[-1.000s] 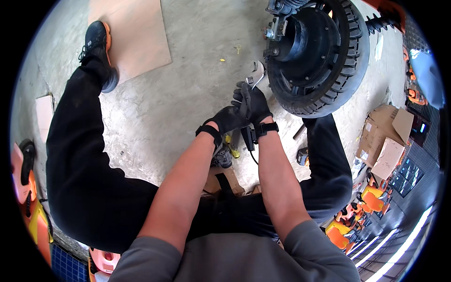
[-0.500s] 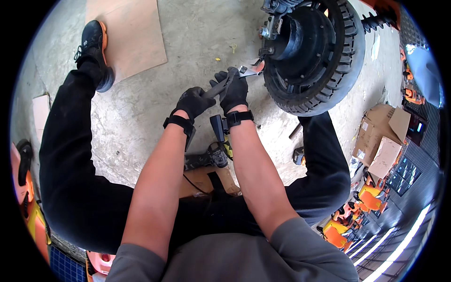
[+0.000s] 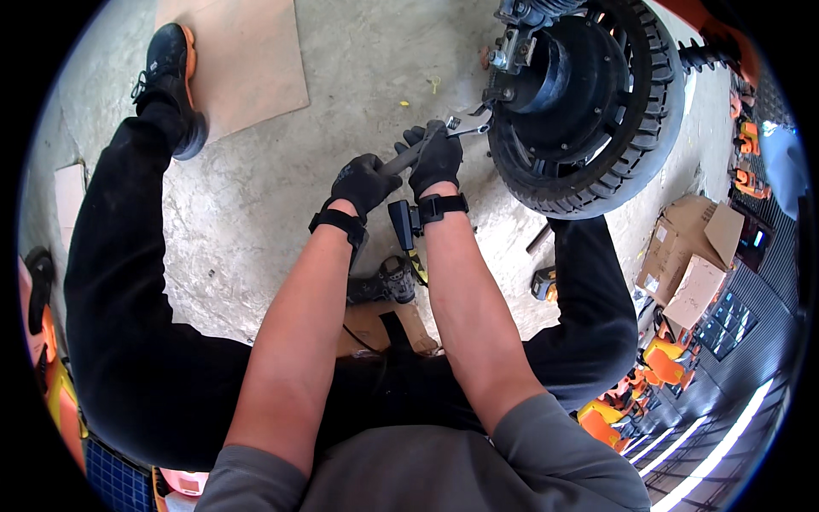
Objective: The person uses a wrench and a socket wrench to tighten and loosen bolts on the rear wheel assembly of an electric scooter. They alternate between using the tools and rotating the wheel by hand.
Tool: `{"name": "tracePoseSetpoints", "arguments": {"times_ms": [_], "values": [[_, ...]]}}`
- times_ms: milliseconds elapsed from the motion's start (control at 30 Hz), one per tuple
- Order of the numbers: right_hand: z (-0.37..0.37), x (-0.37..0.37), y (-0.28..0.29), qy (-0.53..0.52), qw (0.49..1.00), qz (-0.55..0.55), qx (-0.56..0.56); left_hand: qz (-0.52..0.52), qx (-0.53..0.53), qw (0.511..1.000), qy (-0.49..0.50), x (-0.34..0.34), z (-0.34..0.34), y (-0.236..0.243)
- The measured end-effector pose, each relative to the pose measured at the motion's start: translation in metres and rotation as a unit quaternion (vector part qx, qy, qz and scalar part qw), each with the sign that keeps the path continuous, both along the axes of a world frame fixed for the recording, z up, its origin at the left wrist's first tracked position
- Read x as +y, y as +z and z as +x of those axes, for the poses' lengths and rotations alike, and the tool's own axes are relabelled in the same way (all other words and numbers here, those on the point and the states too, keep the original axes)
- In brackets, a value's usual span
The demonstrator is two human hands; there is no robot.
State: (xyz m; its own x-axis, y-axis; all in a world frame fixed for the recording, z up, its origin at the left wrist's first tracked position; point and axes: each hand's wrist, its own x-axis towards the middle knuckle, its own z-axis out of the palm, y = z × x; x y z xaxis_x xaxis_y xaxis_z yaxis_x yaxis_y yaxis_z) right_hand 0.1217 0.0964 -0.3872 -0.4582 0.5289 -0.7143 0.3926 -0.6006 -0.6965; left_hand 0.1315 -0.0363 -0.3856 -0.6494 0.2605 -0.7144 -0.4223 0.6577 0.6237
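Both my hands wear black gloves and grip one adjustable wrench. My left hand is closed round the end of its grey handle. Further up, close to the jaw, my right hand is wrapped about the tool. The wrench's silver head reaches the lower end of a metal bracket beside the wheel hub; whether the jaw sits on a nut there I cannot make out. A black wheel with a knobbly tyre stands to the right of my hands.
Below my forearms a cordless drill lies by a piece of cardboard. A battery pack is near my right leg. Cardboard sheet covers floor at the far left. An opened cardboard box stands at right.
Both hands and the wrench appear slightly further right and lower. The wheel also appears shifted right, as the whole view has moved a little. The wrench's head now shows more plainly at the bracket.
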Motion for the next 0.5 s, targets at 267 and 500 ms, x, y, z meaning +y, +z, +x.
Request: {"name": "tracePoseSetpoints", "arguments": {"times_ms": [267,500], "values": [[0.007,0.002,0.009,0.014,0.999,-0.001,0.044,0.145,-0.193,0.969,-0.060,-0.009,-0.003,0.002],[0.027,0.024,0.007,0.083,0.979,-0.118,0.141,0.296,-0.380,0.876,0.036,-0.009,0.004,0.024]]}}
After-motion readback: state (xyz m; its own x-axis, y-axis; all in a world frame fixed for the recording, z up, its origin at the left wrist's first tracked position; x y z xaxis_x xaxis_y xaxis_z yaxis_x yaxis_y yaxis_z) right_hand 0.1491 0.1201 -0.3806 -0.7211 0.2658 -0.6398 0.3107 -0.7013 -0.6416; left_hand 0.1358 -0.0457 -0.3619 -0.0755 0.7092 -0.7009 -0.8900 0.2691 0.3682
